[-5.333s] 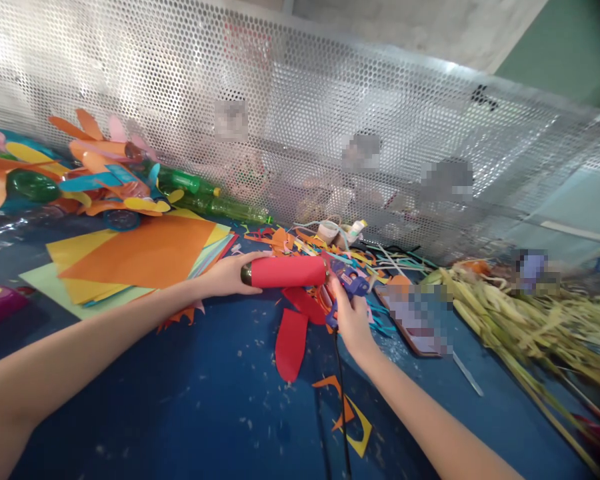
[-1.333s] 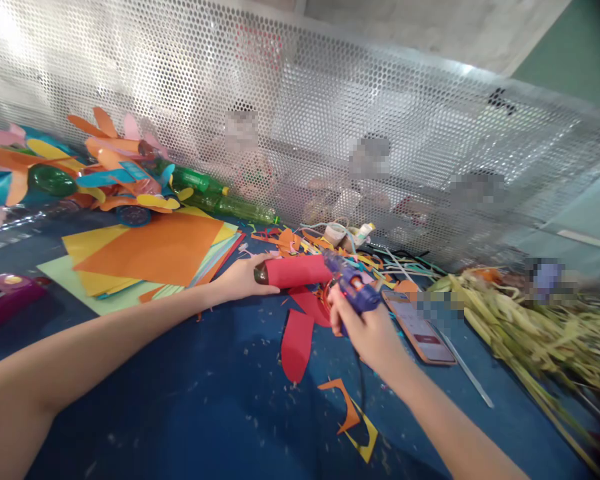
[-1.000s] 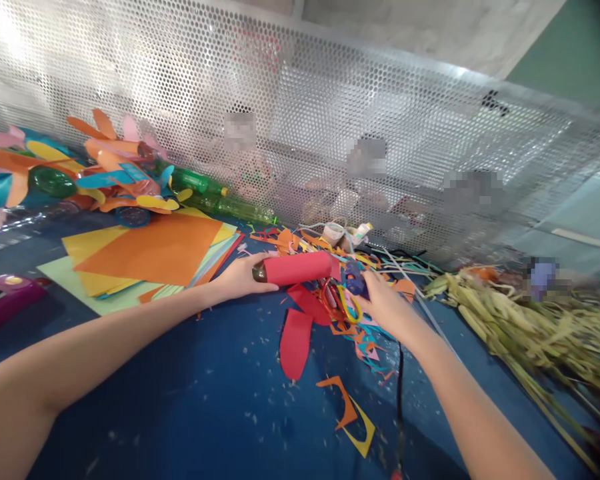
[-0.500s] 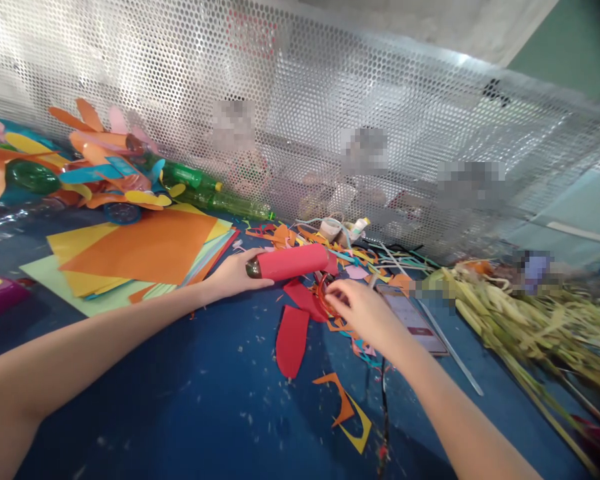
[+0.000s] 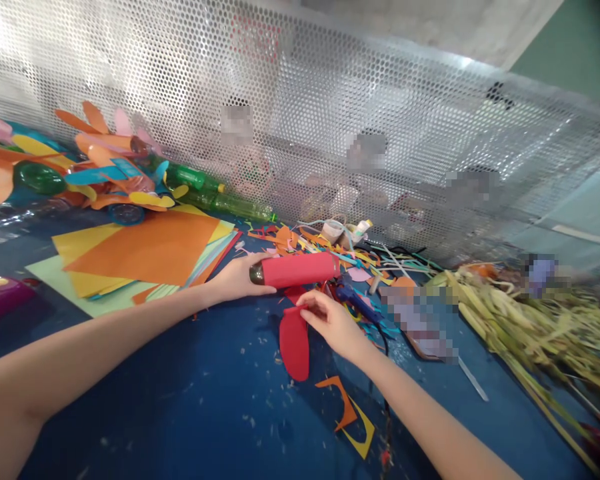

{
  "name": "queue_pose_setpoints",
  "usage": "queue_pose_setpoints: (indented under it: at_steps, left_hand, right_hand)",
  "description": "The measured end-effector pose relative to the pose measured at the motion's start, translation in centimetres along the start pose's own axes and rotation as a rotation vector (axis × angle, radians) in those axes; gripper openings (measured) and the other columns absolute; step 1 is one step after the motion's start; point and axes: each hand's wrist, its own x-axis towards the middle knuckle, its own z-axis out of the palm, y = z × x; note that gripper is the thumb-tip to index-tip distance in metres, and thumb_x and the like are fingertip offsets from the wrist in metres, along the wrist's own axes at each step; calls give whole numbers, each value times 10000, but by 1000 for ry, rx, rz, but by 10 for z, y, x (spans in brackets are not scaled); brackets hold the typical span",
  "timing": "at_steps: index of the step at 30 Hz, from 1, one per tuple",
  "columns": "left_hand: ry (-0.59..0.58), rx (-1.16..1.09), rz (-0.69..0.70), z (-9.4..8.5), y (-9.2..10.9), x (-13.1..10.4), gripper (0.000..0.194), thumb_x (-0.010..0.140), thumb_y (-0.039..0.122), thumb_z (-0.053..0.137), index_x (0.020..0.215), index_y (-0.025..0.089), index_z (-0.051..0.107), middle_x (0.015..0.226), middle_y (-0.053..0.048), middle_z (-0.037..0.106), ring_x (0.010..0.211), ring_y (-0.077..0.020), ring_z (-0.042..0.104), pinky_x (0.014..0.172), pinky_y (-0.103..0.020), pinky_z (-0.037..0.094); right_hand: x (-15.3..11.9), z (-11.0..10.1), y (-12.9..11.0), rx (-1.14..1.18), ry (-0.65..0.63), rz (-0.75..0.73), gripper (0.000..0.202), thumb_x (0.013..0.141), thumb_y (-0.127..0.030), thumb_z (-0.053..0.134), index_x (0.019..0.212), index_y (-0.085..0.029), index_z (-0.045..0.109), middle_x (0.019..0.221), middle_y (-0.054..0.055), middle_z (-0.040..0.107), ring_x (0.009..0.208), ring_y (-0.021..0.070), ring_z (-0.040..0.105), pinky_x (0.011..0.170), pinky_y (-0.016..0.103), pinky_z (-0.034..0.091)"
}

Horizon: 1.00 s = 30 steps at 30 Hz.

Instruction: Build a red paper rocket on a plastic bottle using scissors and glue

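Fingers of left hand (image 5: 234, 277): curled around dark end of red-wrapped bottle (image 5: 300, 269). Fingers of right hand (image 5: 337, 325): pinching top edge of red paper petal (image 5: 295, 347), near side of bottle. Blue glue gun (image 5: 357, 303): right of bottle. Orange sheet (image 5: 147, 248): left of bottle.

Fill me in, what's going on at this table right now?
A person's left hand holds a red-covered cylinder by its dark end. The right hand pinches the upper end of a red paper petal, which is apart from the cylinder. A blue corded tool lies just beyond the right hand, and stacked colored sheets lie off to the left.
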Motion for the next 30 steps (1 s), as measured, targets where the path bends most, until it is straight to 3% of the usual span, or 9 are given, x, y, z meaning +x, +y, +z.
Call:
queue_pose_setpoints:
  at_steps: [7, 16, 24, 30]
  left_hand:
    - [-23, 32, 50, 1, 2, -1, 753, 607, 547, 669, 1249, 230, 436, 1150, -67, 594, 1010, -243, 568, 853, -318, 430]
    - [-50, 56, 73, 1, 2, 0, 723, 622, 443, 677, 1266, 234, 424, 1173, -74, 575, 1030, -253, 554, 864, -336, 420]
    - [-59, 52, 74, 2, 1, 1, 727, 597, 321, 678, 1268, 229, 416, 1169, -76, 573, 1021, -262, 554, 851, -346, 425]
    - [-53, 58, 68, 3, -1, 1, 727, 608, 380, 681, 1265, 215, 416, 1133, -86, 585, 994, -257, 565, 845, -347, 429]
  right_hand:
    - [6, 21, -1, 368, 187, 216, 244, 710, -279, 635, 906, -170, 541, 792, 12, 614, 756, 138, 601, 726, 269, 466]
    - [28, 29, -4, 511, 421, 213, 270, 634, -318, 705, 791, -180, 533, 718, -13, 595, 679, 131, 571, 644, 242, 434]
    - [29, 42, 0, 622, 495, 156, 305, 633, -266, 706, 699, -209, 414, 602, -75, 485, 590, 93, 491, 602, 218, 389]
    - [30, 40, 1, 645, 489, 169, 306, 639, -262, 694, 689, -207, 397, 617, -72, 452, 578, 86, 448, 583, 214, 369]
